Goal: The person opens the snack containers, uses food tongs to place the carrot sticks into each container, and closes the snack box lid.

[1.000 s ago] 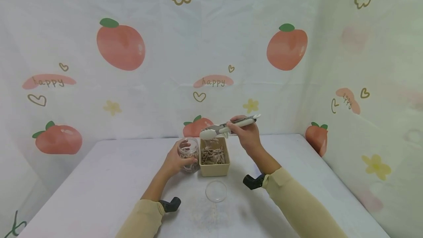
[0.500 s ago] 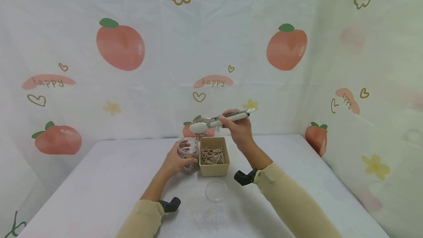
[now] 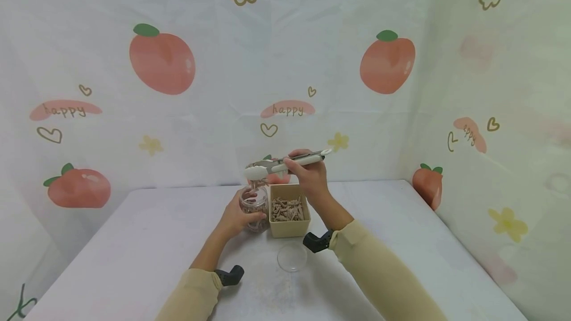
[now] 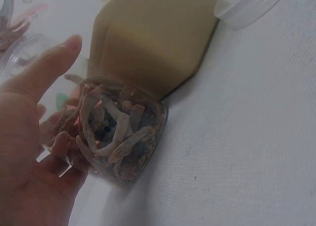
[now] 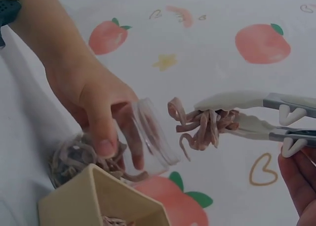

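My left hand (image 3: 236,217) grips a clear jar (image 4: 123,137) standing on the table, fingers round its side. Brown dried strips (image 4: 118,132) fill its lower part, and its mouth is uncovered. In my right hand (image 3: 310,175) I hold white-and-grey tongs (image 3: 285,163) by their handles. Their white tips pinch a bunch of the strips (image 5: 205,124), which hangs close over the jar's mouth. Right beside the jar is a beige square box (image 3: 290,230) with more strips (image 3: 287,209) inside.
A clear round lid (image 3: 292,257) lies on the white table (image 3: 169,246), in front of the box. Behind the table hangs a white curtain (image 3: 214,73) with printed fruit. Black wrist mounts (image 3: 230,276) sit at both cuffs.
My right hand has carried the tongs up and left, from above the box to above the jar, with the bunch of strips in their tips. My left hand has stayed on the jar.
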The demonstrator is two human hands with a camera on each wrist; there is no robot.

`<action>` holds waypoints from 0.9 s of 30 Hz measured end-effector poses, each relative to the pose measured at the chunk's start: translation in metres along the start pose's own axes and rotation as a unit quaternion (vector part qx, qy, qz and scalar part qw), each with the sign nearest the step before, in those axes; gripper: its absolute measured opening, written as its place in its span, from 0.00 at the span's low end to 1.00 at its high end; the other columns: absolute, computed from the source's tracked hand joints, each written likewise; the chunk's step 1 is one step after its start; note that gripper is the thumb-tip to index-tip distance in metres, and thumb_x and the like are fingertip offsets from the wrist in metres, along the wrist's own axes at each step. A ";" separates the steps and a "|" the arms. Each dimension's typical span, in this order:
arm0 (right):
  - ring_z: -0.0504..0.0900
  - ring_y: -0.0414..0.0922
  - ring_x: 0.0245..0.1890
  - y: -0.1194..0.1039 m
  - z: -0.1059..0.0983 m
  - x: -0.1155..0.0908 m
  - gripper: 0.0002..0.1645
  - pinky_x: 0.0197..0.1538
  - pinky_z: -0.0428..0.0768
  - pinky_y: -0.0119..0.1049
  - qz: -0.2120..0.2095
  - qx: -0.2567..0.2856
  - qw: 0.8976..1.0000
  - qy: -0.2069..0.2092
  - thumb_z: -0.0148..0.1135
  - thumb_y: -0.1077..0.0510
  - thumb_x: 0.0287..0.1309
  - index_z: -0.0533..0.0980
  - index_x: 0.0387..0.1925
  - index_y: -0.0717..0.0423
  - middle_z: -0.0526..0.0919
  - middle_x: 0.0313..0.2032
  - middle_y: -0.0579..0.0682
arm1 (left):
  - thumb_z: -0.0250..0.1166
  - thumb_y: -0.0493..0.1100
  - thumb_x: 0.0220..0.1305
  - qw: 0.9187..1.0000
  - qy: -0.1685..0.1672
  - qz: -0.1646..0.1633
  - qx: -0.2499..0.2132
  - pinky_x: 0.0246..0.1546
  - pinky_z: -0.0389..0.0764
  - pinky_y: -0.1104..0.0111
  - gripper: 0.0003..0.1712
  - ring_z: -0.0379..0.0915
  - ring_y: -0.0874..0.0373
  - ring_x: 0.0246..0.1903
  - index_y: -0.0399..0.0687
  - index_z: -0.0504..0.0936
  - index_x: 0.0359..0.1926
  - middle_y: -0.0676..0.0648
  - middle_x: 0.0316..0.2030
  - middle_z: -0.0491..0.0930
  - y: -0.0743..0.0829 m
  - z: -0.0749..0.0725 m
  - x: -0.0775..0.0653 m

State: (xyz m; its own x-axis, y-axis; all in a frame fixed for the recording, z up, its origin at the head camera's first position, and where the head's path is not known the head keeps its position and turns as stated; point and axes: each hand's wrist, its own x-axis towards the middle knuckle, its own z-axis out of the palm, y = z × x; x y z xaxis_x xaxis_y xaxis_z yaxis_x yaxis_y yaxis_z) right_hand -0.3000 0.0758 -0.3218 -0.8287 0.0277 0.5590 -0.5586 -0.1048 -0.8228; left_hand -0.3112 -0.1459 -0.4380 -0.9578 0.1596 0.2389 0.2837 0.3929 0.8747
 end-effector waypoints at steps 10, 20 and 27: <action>0.84 0.42 0.32 0.014 0.004 -0.011 0.13 0.40 0.82 0.38 0.024 0.001 1.000 -0.006 0.67 0.64 0.58 0.77 0.42 0.69 0.83 0.34 0.53 | 0.79 0.53 0.45 0.999 0.002 -0.029 0.018 0.61 0.65 0.48 0.58 0.65 0.43 0.61 0.44 0.56 0.72 0.39 0.61 0.70 0.002 0.000 0.000; 0.81 0.38 0.30 0.014 0.003 -0.018 0.17 0.42 0.81 0.40 0.047 0.003 0.999 -0.018 0.66 0.67 0.57 0.75 0.45 0.76 0.82 0.32 0.50 | 0.79 0.50 0.45 1.000 0.002 -0.023 0.017 0.62 0.64 0.49 0.55 0.66 0.44 0.60 0.44 0.59 0.70 0.40 0.59 0.72 0.000 0.000 -0.001; 0.81 0.36 0.30 -0.005 0.006 -0.028 0.14 0.39 0.80 0.35 0.039 -0.038 0.998 -0.021 0.66 0.67 0.57 0.77 0.42 0.72 0.83 0.31 0.50 | 0.79 0.50 0.46 1.000 0.003 -0.023 0.009 0.60 0.66 0.49 0.53 0.67 0.44 0.60 0.43 0.60 0.68 0.40 0.58 0.73 0.000 0.000 -0.001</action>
State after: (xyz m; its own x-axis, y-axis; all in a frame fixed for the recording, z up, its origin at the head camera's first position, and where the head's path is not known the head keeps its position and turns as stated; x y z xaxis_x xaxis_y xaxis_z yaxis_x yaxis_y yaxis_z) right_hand -0.2733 0.0701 -0.3326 -0.8686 -0.0190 0.4952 -0.4946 -0.0290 -0.8686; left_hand -0.3105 -0.1464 -0.4386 -0.9700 0.1351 0.2024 0.2409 0.4162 0.8768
